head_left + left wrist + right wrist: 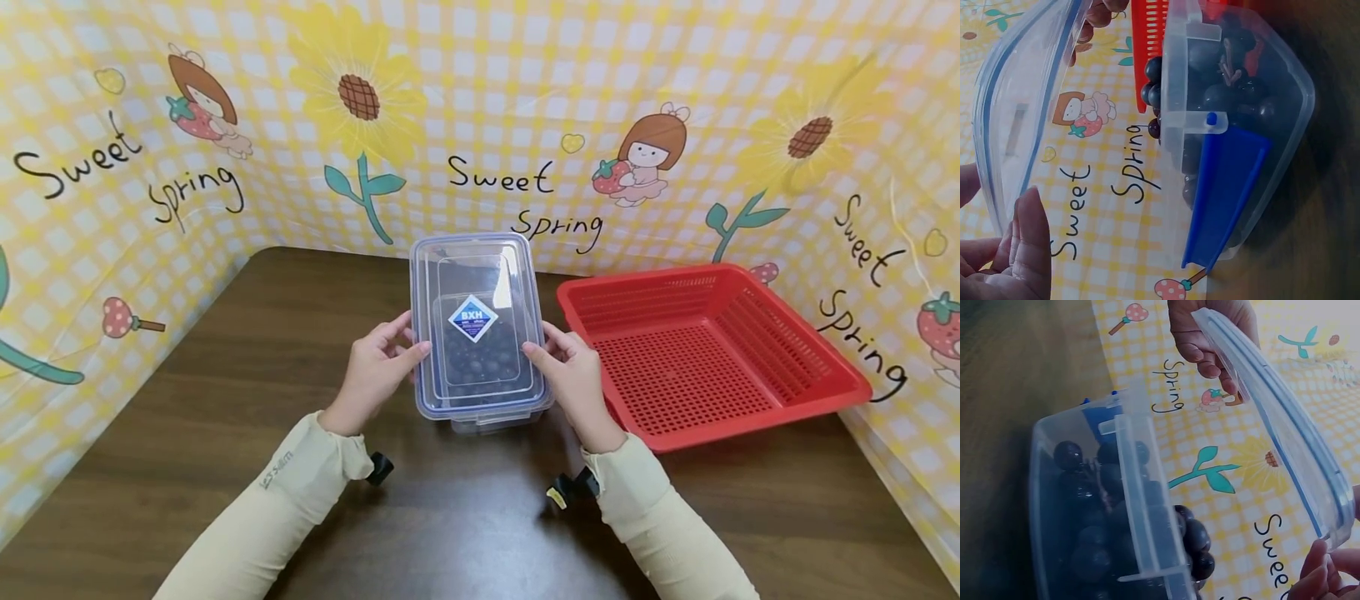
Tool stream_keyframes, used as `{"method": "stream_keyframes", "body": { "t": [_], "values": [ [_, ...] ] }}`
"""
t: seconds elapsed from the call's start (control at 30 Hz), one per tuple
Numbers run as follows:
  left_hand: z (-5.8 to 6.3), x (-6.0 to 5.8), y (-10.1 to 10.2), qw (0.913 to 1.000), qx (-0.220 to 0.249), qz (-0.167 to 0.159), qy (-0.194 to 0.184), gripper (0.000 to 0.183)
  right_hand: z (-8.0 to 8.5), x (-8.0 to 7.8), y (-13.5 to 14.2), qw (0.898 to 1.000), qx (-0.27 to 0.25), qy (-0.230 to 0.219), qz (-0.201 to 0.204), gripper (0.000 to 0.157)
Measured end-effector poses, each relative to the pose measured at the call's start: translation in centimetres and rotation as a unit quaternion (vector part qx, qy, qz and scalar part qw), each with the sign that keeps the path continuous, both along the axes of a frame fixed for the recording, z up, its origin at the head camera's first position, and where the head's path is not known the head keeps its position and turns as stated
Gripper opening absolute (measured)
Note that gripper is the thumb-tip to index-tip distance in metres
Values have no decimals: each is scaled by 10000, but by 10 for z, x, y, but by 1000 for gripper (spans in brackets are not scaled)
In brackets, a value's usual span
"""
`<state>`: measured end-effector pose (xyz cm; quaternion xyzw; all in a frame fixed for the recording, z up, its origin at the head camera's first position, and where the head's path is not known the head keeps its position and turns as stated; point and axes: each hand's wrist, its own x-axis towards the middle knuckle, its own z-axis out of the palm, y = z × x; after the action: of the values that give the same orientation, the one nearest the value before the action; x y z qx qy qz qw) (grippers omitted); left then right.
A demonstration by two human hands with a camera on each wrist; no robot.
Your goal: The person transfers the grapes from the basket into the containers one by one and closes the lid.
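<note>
Both hands hold a clear lid (487, 367) with a blue seal and a diamond-shaped BXH sticker. My left hand (371, 367) pinches its left edge, thumb on top and fingers beneath. On the opposite edge, my right hand (573, 375) grips in the same way. Under the lid stands a clear plastic container (1285, 119) full of dark grapes (1091, 550). Some grapes heap above its rim, and a wide gap shows between lid and rim in both wrist views. A blue latch (1225, 194) hangs down the container's side.
To the right, a red perforated basket (712, 358) sits on the dark wooden table (187, 400). A yellow checked cloth (480, 83) with flowers and lettering rises behind the table and along both sides.
</note>
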<state>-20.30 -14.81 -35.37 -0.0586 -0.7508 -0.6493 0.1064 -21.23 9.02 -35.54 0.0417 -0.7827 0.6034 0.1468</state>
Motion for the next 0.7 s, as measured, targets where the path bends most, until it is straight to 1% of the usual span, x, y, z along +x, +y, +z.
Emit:
{"method": "stream_keyframes", "body": {
  "t": [0.13,0.27,0.33,0.5,0.57,0.7],
  "values": [
    [-5,-2,2,9998,-164,-72,-125,49,-4,2,0,9999,-25,-104,21,40],
    [-12,-5,6,9993,-276,-79,-255,49,-10,3,2,9999,13,-6,119,40],
    [-14,-6,8,9991,-304,-94,-285,48,-14,1,3,9996,178,163,150,41],
    [-18,-10,10,9980,-507,-241,-304,50,-25,-2,8,9950,842,520,113,43],
    [-19,-11,10,9969,-640,-303,-336,51,-27,-2,9,9940,944,531,117,43],
    [-21,-12,10,9952,-831,-307,-413,53,-29,-3,10,9944,939,445,174,44]
  ]
}}
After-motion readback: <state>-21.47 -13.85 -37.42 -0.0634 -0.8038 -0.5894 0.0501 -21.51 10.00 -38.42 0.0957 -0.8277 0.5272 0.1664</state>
